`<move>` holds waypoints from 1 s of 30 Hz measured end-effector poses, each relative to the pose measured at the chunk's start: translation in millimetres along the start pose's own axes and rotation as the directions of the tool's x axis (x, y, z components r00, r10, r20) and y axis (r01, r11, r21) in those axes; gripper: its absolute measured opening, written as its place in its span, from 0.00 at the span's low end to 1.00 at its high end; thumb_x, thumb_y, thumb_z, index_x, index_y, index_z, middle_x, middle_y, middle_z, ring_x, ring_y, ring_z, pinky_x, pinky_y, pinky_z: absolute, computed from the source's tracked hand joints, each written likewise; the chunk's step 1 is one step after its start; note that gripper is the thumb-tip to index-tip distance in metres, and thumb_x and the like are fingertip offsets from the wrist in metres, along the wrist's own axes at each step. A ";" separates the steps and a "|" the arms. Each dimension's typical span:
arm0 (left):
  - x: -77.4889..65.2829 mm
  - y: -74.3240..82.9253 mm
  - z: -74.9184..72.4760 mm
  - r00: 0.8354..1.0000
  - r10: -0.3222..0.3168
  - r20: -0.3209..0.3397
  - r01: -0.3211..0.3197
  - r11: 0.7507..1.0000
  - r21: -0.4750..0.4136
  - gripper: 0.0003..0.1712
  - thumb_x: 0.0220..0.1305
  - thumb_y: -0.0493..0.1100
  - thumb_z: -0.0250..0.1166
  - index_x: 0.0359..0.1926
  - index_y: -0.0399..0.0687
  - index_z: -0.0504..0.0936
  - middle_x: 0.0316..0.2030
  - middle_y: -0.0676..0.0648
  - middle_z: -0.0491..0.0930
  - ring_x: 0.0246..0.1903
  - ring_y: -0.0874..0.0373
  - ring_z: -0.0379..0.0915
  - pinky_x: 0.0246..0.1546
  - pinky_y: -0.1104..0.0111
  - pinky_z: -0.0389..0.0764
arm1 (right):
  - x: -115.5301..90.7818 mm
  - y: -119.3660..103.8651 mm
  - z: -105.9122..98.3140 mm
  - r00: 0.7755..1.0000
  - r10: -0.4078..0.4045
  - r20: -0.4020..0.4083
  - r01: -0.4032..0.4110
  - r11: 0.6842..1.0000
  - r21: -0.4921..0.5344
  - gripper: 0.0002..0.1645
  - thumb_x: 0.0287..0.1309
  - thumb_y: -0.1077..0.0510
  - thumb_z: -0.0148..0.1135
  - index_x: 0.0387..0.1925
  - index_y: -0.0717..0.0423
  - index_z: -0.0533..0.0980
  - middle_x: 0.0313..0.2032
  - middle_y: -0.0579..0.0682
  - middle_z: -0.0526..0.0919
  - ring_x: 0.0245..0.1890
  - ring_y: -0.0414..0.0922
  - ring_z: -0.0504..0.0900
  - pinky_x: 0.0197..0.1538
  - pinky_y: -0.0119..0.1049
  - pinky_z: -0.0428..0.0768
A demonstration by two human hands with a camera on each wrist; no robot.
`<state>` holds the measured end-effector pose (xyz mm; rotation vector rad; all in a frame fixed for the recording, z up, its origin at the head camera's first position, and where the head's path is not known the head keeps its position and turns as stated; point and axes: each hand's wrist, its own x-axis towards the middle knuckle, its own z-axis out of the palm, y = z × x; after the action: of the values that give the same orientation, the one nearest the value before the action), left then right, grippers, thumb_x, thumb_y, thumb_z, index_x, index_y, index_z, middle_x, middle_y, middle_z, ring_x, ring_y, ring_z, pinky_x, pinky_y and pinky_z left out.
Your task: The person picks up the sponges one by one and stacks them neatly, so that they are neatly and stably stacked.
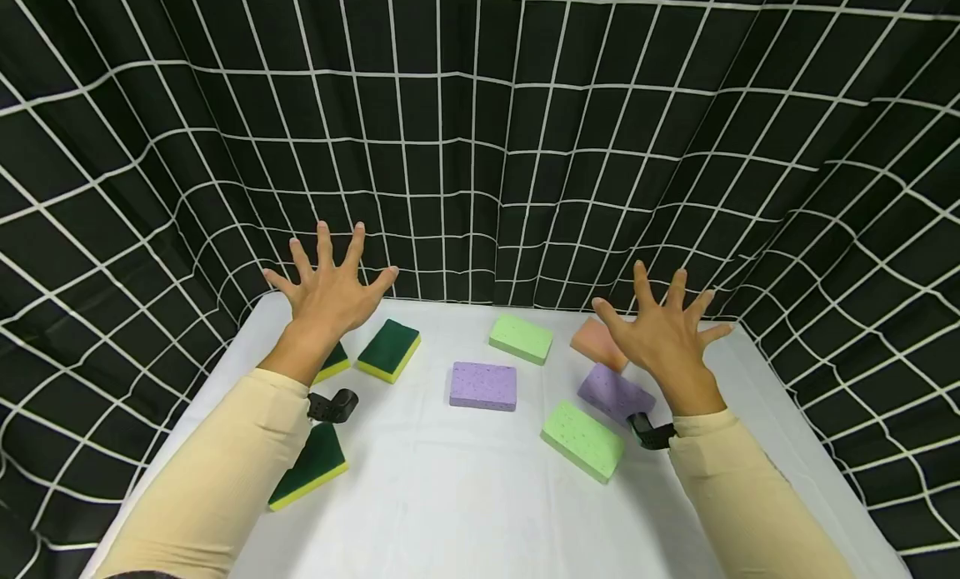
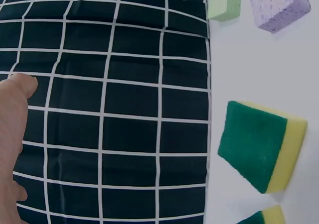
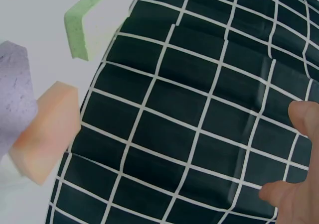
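Note:
My left hand [image 1: 328, 291], fingers spread and holding nothing, is raised over the far left of the table. Nearest to it are a dark green and yellow scouring sponge [image 1: 388, 351] and a second scouring sponge [image 1: 332, 363], partly hidden by the wrist. A third scouring sponge [image 1: 309, 467] lies beside the left forearm. My right hand [image 1: 663, 337] is also spread, with nothing in it, above the far right. By it lie a peach sponge [image 1: 597, 343], partly covered by the hand in the head view, a purple sponge [image 1: 611, 390] and a light green sponge [image 1: 582, 441].
Near the table's middle lies another purple sponge [image 1: 483, 386], with another light green sponge [image 1: 521, 338] behind it toward the back edge. A white cloth covers the table [image 1: 420, 496]. Black curtains with a white grid [image 1: 465, 171] enclose the back and both sides.

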<state>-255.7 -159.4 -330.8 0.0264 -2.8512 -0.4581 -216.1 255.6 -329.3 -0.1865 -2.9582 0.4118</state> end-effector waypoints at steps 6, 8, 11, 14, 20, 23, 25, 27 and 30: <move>-5.9 3.5 -4.4 1.000 0.018 -0.014 -0.018 1.000 -0.011 0.52 0.57 0.82 0.36 0.76 0.69 0.34 0.73 0.42 0.22 0.66 0.34 0.10 0.47 0.32 0.10 | -3.9 1.6 0.3 1.000 -0.006 -0.011 0.006 1.000 -0.005 0.60 0.51 0.14 0.32 0.76 0.41 0.36 0.70 0.70 0.24 0.61 0.74 0.15 0.42 0.78 0.16; -8.2 4.8 -5.8 0.999 0.025 -0.026 -0.025 1.000 -0.012 0.52 0.57 0.82 0.36 0.76 0.69 0.35 0.74 0.42 0.23 0.67 0.33 0.13 0.48 0.32 0.11 | -5.1 1.6 0.2 1.000 -0.008 -0.019 0.008 1.000 -0.009 0.60 0.51 0.14 0.32 0.76 0.40 0.35 0.70 0.70 0.24 0.61 0.74 0.15 0.43 0.78 0.16; -11.2 7.1 -7.3 0.998 0.037 -0.053 -0.038 0.999 -0.016 0.53 0.56 0.82 0.37 0.76 0.69 0.35 0.74 0.41 0.26 0.68 0.32 0.17 0.49 0.30 0.14 | -6.8 2.0 -0.1 1.000 -0.008 -0.029 0.008 1.000 -0.015 0.60 0.51 0.15 0.32 0.76 0.40 0.35 0.70 0.70 0.25 0.61 0.74 0.15 0.43 0.78 0.17; -14.1 9.8 -8.8 0.996 0.045 -0.077 -0.047 0.998 -0.030 0.53 0.56 0.82 0.39 0.76 0.68 0.35 0.74 0.41 0.28 0.69 0.32 0.21 0.51 0.29 0.17 | -8.2 2.6 0.3 0.999 -0.005 -0.033 0.004 1.000 -0.011 0.61 0.51 0.14 0.33 0.76 0.40 0.35 0.70 0.71 0.26 0.62 0.73 0.15 0.44 0.79 0.18; -18.2 13.8 -9.5 0.993 0.052 -0.109 -0.062 0.994 -0.085 0.54 0.56 0.81 0.43 0.77 0.67 0.37 0.75 0.40 0.30 0.70 0.32 0.26 0.53 0.29 0.20 | -10.4 3.6 2.4 0.999 0.000 -0.042 0.000 1.000 0.005 0.60 0.51 0.15 0.34 0.76 0.41 0.35 0.70 0.71 0.26 0.62 0.72 0.15 0.44 0.77 0.17; -19.8 14.5 -7.6 0.988 0.057 -0.145 -0.074 0.991 -0.112 0.54 0.56 0.81 0.45 0.77 0.66 0.39 0.75 0.40 0.34 0.70 0.32 0.31 0.54 0.28 0.27 | -12.1 3.4 3.8 0.999 -0.001 -0.044 0.001 1.000 0.009 0.60 0.52 0.16 0.35 0.76 0.41 0.36 0.70 0.71 0.27 0.62 0.72 0.16 0.44 0.77 0.16; -21.3 15.4 -5.6 0.983 0.064 -0.171 -0.087 0.987 -0.134 0.54 0.56 0.79 0.47 0.77 0.64 0.42 0.75 0.40 0.36 0.70 0.33 0.33 0.55 0.27 0.30 | -13.2 3.6 5.1 0.999 -0.002 -0.047 0.002 1.000 0.007 0.60 0.52 0.16 0.35 0.76 0.41 0.36 0.70 0.71 0.27 0.62 0.73 0.16 0.44 0.78 0.17; -23.8 16.8 -3.6 0.977 0.073 -0.199 -0.106 0.981 -0.162 0.54 0.57 0.78 0.51 0.77 0.62 0.44 0.74 0.39 0.38 0.70 0.34 0.35 0.56 0.27 0.34 | -14.1 3.7 6.1 0.999 0.000 -0.049 0.001 1.000 0.006 0.60 0.53 0.16 0.35 0.76 0.42 0.37 0.70 0.71 0.27 0.62 0.73 0.17 0.45 0.78 0.18; -26.4 18.8 0.2 0.968 0.086 -0.237 -0.136 0.970 -0.203 0.54 0.57 0.74 0.55 0.77 0.60 0.47 0.74 0.38 0.42 0.70 0.35 0.39 0.56 0.28 0.38 | -14.7 4.3 7.6 0.999 0.001 -0.051 0.000 1.000 0.009 0.60 0.53 0.16 0.36 0.76 0.42 0.37 0.70 0.71 0.27 0.62 0.73 0.17 0.44 0.79 0.19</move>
<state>-229.7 -139.9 -331.7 -0.1150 -2.5489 -0.6934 -202.5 255.7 -339.6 -0.1939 -2.9061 0.4147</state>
